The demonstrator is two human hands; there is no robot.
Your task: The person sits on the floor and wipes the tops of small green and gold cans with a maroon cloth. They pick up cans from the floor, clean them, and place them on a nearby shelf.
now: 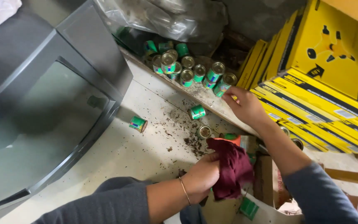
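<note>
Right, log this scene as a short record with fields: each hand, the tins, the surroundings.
left hand: grips a dark red cloth
right hand: reaches to a green tin at the end of the row
tins: cluster on a ledge, three loose on the dirty floor
left side: old grey television
right side: stacked yellow boxes

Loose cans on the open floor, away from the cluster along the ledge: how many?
3: one can lies alone near the old television, one lies below the cluster, one stands above the maroon cloth. More may hide behind the cloth.
</note>
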